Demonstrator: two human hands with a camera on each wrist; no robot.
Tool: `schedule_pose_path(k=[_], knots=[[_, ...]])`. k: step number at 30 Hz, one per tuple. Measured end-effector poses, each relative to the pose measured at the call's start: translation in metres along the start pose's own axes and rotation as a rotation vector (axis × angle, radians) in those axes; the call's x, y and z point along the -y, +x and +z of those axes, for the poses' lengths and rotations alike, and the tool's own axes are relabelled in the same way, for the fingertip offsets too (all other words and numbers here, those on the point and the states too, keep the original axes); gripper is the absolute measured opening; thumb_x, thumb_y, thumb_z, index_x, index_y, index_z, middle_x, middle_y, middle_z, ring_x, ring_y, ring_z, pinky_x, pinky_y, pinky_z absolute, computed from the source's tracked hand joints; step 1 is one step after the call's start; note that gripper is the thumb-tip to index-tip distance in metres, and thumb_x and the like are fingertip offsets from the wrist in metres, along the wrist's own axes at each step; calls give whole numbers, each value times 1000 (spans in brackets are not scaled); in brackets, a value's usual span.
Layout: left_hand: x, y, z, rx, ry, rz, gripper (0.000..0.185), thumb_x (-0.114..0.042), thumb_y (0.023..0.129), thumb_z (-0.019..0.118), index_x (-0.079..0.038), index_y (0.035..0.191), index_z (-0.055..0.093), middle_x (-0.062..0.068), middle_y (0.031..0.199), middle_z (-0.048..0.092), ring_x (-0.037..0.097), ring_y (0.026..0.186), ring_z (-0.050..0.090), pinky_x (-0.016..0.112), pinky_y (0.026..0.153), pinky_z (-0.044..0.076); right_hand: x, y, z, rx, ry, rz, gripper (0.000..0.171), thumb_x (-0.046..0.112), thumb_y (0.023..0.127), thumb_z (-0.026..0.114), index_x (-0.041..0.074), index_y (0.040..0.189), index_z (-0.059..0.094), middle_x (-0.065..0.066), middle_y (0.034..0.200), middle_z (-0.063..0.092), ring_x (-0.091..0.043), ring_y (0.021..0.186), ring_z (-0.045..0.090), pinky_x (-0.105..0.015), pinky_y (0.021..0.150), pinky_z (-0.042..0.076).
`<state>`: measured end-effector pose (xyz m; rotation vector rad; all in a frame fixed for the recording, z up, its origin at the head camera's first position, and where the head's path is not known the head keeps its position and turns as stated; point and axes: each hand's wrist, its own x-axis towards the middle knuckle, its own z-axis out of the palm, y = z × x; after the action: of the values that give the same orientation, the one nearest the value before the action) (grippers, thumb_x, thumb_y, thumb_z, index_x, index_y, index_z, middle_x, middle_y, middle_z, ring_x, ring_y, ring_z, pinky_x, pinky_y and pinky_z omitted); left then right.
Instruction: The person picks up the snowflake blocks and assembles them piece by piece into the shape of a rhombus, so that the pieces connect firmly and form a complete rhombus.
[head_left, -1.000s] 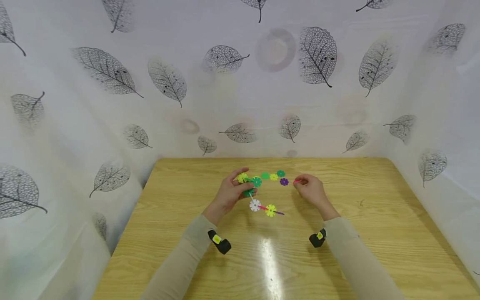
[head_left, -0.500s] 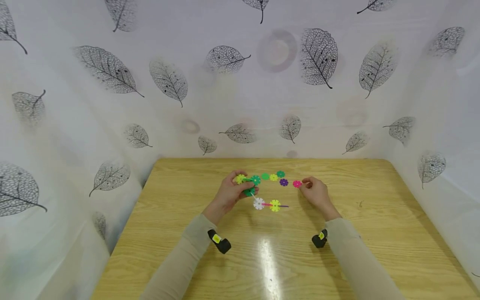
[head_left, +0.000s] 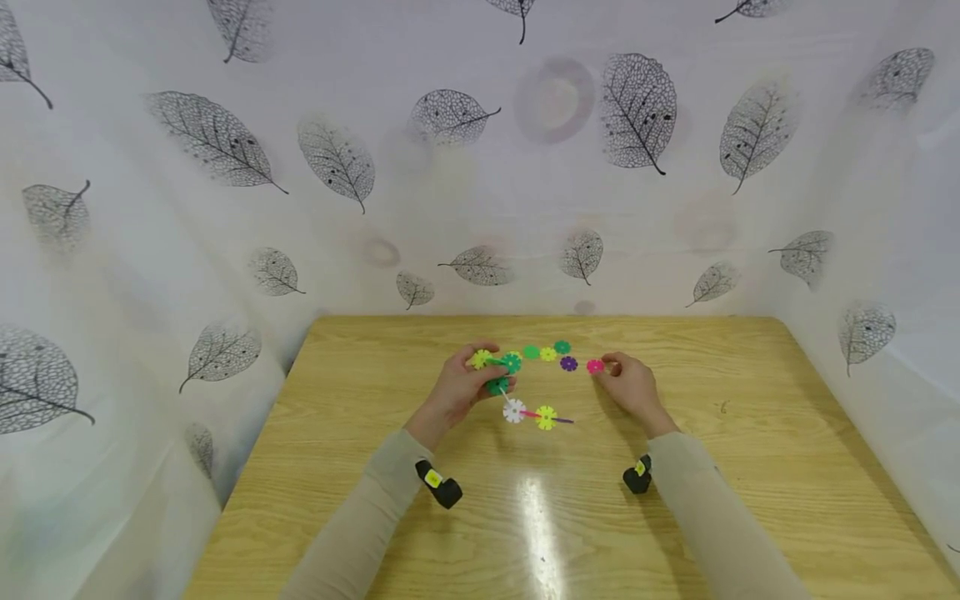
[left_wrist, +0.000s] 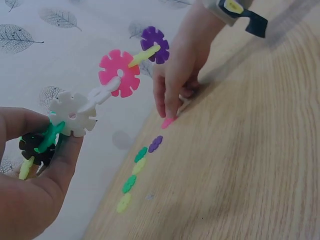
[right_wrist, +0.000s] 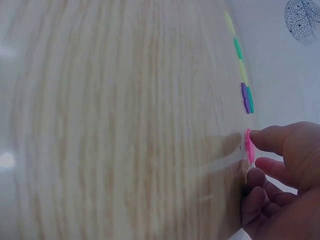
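My left hand [head_left: 453, 385] holds up a chain of interlocking notched plastic discs. In the left wrist view the chain runs from a dark disc [left_wrist: 37, 148] between the fingers through a white disc [left_wrist: 73, 114] and a pink disc [left_wrist: 120, 73] to a purple disc [left_wrist: 155, 45] at its free end. In the head view the free end points right, above the table. My right hand [head_left: 630, 385] is down at the tabletop, its thumb and a finger at the edge of a loose pink disc [head_left: 595, 367], which looks flat on the wood.
Left of the loose pink disc, several loose discs lie on the wooden table [head_left: 360, 483]: a purple disc [head_left: 569, 364], a dark green disc [head_left: 562, 347], a yellow disc [head_left: 548, 354] and a light green disc [head_left: 531, 352]. A leaf-patterned curtain [head_left: 480, 200] surrounds the table.
The loose pink disc was tilted edge-on at the right fingertips one second ago and now shows its flat face. The chain's free end dipped slightly; the left hand stays nearly in place.
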<state>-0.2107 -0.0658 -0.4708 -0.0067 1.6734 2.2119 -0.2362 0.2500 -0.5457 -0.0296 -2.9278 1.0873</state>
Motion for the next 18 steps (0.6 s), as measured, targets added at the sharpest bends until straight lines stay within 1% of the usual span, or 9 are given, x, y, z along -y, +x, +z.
schedule_pose_path(k=[3,6,8,11,14,18], knots=[[1,-1,-1,2,37,-1,45,6,100,64,-3,143,53,6,83,77,13,73,77,37,85,68,1,1,1,12,-38,-24,41,20,101,65,-5,133,66,-17,91,68,-22,71,55,-30,63,43],[2,0,-3,6,70,2,48,4,100,65,-5,145,53,1,77,76,12,71,76,42,87,67,1,1,2,14,-56,-28,39,19,101,65,-5,133,67,-16,89,68,-21,70,54,-29,63,42],[3,0,-4,9,83,9,48,4,99,65,-6,145,54,1,76,76,13,71,76,40,85,68,2,0,2,13,-57,-22,38,19,101,65,-5,130,68,-16,91,68,-22,73,55,-29,63,43],[4,1,-4,6,92,14,49,4,98,66,-7,145,55,1,76,76,13,71,76,33,78,68,3,-2,2,8,-39,-2,35,20,100,68,-5,125,67,-17,94,68,-25,78,57,-31,66,45],[4,1,-3,-1,100,15,49,3,98,67,-7,144,56,-1,77,76,14,72,76,28,73,67,4,-5,1,8,-11,11,33,20,99,70,-4,121,65,-19,97,68,-28,82,60,-34,69,48],[4,0,-4,-7,116,18,47,1,98,68,-7,143,57,0,77,76,14,72,75,31,75,67,5,-8,0,7,32,8,29,19,99,71,-2,117,61,-21,101,68,-32,88,64,-40,75,53]])
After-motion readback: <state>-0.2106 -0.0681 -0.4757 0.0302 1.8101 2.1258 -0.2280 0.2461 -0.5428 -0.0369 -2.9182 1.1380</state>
